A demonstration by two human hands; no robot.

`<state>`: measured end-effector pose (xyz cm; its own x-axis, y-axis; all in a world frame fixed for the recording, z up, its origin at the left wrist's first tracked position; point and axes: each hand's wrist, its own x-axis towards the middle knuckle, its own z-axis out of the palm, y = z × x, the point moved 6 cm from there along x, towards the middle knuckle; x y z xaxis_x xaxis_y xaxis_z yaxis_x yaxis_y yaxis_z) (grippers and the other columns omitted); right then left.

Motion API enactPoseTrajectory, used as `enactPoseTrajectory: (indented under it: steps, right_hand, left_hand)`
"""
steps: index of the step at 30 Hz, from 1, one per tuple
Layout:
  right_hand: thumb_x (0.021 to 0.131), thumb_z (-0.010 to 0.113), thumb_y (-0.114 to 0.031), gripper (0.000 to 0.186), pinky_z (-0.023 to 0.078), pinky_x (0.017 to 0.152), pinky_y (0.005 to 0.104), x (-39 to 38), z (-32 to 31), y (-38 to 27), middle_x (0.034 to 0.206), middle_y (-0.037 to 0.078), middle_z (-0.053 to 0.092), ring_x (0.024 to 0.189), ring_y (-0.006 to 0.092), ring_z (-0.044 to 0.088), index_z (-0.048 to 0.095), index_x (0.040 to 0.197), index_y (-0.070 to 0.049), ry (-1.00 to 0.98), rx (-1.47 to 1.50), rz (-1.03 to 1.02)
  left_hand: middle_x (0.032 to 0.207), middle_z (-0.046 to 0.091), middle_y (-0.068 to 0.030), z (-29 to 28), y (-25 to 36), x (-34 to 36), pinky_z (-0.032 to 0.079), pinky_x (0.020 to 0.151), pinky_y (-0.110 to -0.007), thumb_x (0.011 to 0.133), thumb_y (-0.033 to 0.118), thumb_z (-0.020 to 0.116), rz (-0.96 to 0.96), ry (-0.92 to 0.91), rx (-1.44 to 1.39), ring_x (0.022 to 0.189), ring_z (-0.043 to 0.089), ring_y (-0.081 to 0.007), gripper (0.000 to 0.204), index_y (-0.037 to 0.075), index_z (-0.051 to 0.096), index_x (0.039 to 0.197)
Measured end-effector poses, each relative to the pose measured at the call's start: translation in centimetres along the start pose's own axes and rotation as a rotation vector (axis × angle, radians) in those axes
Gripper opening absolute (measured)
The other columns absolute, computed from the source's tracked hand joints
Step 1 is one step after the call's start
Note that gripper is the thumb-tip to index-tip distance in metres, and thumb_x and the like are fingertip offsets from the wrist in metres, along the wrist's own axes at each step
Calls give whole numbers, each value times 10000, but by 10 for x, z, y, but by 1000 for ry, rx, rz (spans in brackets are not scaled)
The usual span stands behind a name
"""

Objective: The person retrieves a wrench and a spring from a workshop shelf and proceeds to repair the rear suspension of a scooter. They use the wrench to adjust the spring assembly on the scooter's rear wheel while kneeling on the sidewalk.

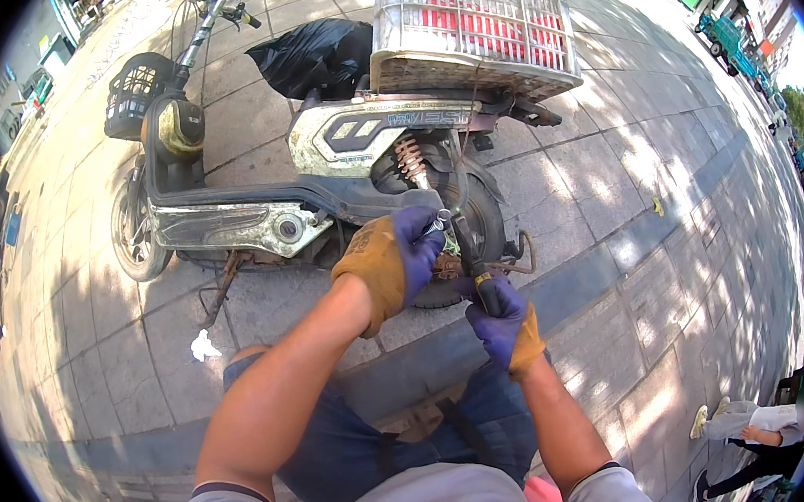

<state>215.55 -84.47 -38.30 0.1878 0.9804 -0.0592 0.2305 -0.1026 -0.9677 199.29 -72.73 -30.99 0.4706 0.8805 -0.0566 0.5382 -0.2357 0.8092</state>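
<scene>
My left hand (384,264), in a yellow and purple work glove, is closed round a shiny metal piece (438,222) with a round end; its exact kind is unclear. My right hand (506,328), gloved alike, grips a tool with a black handle (488,293), its dark shaft pointing up past the rear wheel (485,220). Both hands are by the rear end of a worn electric scooter (227,223), close to its coil spring shock absorber (410,161). Rusty parts (446,266) show at the wheel hub between my hands. Whether the tool touches the scooter cannot be made out.
A white plastic crate (469,35) with red inside sits over the scooter's rear, beside a black plastic bag (313,58). The scooter's kickstand (222,291) reaches the paving, near a crumpled white tissue (205,346). A person (772,438) is at the lower right.
</scene>
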Motion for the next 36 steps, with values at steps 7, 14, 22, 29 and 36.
enactPoseTrajectory:
  steps: [7, 14, 22, 29, 36]
  right_hand:
    - [783, 635, 60, 392, 500, 914, 386, -10, 2, 13, 1151, 172, 627, 1069, 301, 631, 656, 1162, -40, 162, -230, -343]
    - [817, 743, -62, 304, 532, 748, 415, -9, -1, 10, 981, 171, 661, 834, 335, 657, 606, 1084, -14, 285, -182, -136]
    - [900, 711, -324, 339, 476, 622, 419, -12, -2, 70, 751, 163, 664, 634, 240, 573, 621, 919, 2, 98, -264, 129]
    - [950, 627, -301, 331, 512, 756, 480, -9, 4, 31, 981, 224, 724, 930, 434, 683, 662, 1163, -51, 182, -629, 100]
    - [989, 564, -264, 312, 504, 820, 491, 3, -5, 54, 1077, 242, 698, 1032, 437, 652, 644, 1243, -101, 100, -787, 206]
  left_hand:
    - [1006, 725, -191, 10, 6, -14, 536, 788, -378, 940, 129, 625, -1, -38, 111, 876, 698, -304, 289, 34, 656, 1211]
    - [989, 720, -197, 13, -6, -28, 534, 782, -403, 930, 140, 626, -43, 23, 130, 898, 696, -347, 277, 42, 663, 1186]
    - [1107, 698, -223, 37, -5, -17, 514, 893, -460, 924, 363, 611, -159, -112, 125, 1048, 657, -409, 397, 46, 691, 1148]
    - [1073, 700, -230, 44, -43, -5, 514, 886, -460, 930, 442, 621, -167, -1, 6, 1049, 651, -418, 444, 65, 693, 1154]
    - [1056, 715, -211, 97, -91, 29, 522, 863, -444, 896, 518, 631, -282, -36, 109, 1003, 675, -410, 530, 46, 717, 1121]
